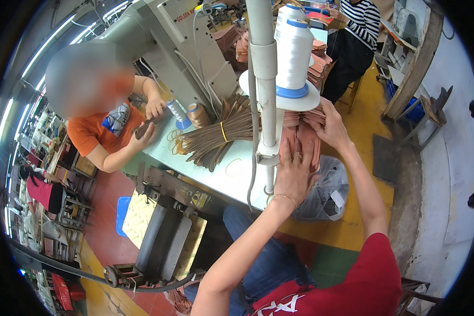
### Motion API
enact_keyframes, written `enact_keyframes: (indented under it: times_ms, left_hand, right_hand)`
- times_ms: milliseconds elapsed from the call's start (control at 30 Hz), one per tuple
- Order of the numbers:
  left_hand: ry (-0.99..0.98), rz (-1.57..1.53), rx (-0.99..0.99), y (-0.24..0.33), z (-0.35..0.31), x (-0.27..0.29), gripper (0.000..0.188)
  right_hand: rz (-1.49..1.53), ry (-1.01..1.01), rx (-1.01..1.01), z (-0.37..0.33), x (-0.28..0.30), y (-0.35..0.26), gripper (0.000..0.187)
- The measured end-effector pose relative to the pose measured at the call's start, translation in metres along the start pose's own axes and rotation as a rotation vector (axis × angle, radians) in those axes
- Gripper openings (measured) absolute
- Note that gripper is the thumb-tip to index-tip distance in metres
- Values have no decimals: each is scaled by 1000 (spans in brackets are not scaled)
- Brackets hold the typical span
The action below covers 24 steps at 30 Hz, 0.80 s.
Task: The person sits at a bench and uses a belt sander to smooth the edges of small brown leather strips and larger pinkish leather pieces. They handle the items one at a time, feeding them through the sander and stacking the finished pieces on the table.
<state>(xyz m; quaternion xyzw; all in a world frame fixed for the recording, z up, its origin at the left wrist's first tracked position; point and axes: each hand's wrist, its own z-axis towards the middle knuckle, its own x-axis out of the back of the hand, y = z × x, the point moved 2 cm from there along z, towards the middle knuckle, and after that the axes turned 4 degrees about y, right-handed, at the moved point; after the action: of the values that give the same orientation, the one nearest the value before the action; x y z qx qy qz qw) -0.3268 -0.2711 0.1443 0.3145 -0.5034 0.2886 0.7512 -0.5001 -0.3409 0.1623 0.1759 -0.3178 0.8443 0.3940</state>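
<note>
Stacked pink leather-like pieces (305, 138) lie at the right end of the pale worktable, below the white thread cones. My left hand (295, 171), with a ring and a thin bracelet, rests on the near pieces, its fingers stretched forward. My right hand (329, 127) curls round the right side of the stack and grips its edge; some of its fingertips are hidden among the pieces. Left of the pole, a bundle of brown strips (216, 134) is tied with a yellow rubber band (224, 131).
A white pole (263, 79) carrying thread cones (292, 58) rises close left of my hands. A sewing machine (195, 52) stands behind the bundle. Across the table, a person in orange (108, 137) holds a dark strip. A clear plastic bag (326, 192) hangs below the table's right end.
</note>
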Motion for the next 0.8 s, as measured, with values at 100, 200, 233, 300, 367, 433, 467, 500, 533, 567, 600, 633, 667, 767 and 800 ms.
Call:
enact_keyframes:
  times_ms: [100, 200, 233, 300, 367, 433, 467, 500, 533, 567, 600, 633, 667, 767, 800]
  left_hand:
    - [117, -161, -62, -6, -3, 6, 86]
    - [281, -581, -33, -11, -5, 17, 82]
    - [341, -785, 43, -11, -5, 19, 79]
    - [406, -931, 370, -10, 0, 15, 72]
    - [279, -1244, 708, -17, 19, 5, 73]
    - [246, -1396, 786, -19, 32, -2, 77]
    - [277, -1417, 695, -19, 37, -3, 78]
    - [281, -1429, 614, -18, 41, -4, 80]
    - [273, -1486, 606, -19, 42, -6, 80]
    - [237, -1536, 610, -22, 41, -6, 80]
    - [206, -1584, 615, -23, 40, -7, 80]
    - [215, -1612, 652, -22, 37, -8, 75]
    - [204, -1664, 678, -20, 35, -8, 76]
    - [216, -1678, 682, -17, 24, -7, 72]
    - [304, -1556, 577, -13, 19, -4, 70]
  right_hand:
    - [7, 166, -36, -20, -4, 5, 57]
    - [6, 337, -55, -39, -1, 10, 57]
    - [9, 384, -65, -44, 0, 11, 58]
    - [-22, 472, -79, -53, 5, 12, 58]
    - [24, 537, -101, -60, 7, 12, 58]
    - [45, 600, -113, -66, 8, 11, 61]
    - [34, 626, -85, -68, 9, 9, 62]
    - [11, 644, -84, -71, 8, 8, 63]
    - [-14, 664, -87, -72, 8, 7, 65]
    - [-12, 655, -108, -74, 6, 6, 68]
    - [-25, 676, -112, -75, 6, 5, 68]
    - [-52, 685, -109, -76, 6, 2, 69]
    - [-67, 699, -124, -78, 9, -1, 70]
    - [154, 718, -138, -90, 25, -23, 81]
    - [262, 663, -133, -95, 35, -32, 88]
